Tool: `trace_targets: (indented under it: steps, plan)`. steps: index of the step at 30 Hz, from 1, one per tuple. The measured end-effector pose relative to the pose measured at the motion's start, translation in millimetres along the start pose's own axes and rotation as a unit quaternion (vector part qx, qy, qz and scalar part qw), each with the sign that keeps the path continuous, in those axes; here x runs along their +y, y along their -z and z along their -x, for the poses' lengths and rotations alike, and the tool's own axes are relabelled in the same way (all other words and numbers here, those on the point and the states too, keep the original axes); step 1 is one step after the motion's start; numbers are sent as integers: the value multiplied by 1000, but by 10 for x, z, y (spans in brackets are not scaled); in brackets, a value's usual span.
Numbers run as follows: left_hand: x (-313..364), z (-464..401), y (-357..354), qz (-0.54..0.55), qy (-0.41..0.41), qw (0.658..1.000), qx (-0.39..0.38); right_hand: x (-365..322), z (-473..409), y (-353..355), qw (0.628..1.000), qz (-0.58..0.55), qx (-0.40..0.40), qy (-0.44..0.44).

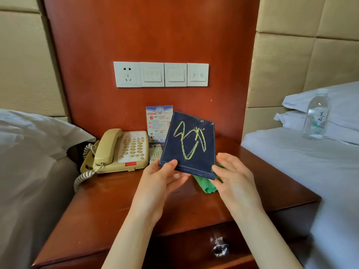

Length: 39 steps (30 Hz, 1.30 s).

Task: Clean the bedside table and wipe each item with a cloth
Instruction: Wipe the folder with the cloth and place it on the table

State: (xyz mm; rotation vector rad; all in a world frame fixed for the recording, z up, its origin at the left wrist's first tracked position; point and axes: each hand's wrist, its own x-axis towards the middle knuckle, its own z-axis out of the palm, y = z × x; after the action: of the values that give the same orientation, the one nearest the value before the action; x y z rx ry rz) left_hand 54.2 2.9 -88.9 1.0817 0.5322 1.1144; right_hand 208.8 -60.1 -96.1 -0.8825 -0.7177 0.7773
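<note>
Navy cloth-covered folder (pixel 189 144) with yellow scribble, held up by both hands
Left hand (pixel 163 177) grips its corner; right hand (pixel 233 175) presses green cloth (pixel 206 184) underneath; beige telephone (pixel 120 150) seemingly unwiped.

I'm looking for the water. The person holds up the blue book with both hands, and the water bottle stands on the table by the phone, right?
Not quite. The water bottle stands on the bed at the right, not by the phone. The head view shows it. The blue book is indeed held by the left hand and right hand.
</note>
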Motion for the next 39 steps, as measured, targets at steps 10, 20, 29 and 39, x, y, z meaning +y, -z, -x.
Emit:
trace_targets:
  steps: [10,20,29,39]
  plan:
    - [112,-32,99,-2,-91,994,67,-107,-173,156,809,538,19,236]
    - [122,-76,212,-76,-157,974,148,102,-233,200,663,712,-159,168]
    - [163,-74,299,-98,-160,969,163,-92,-191,173,911,369,28,183]
    - [54,-20,81,-73,-135,983,99,-285,167,-72,777,463,-259,338]
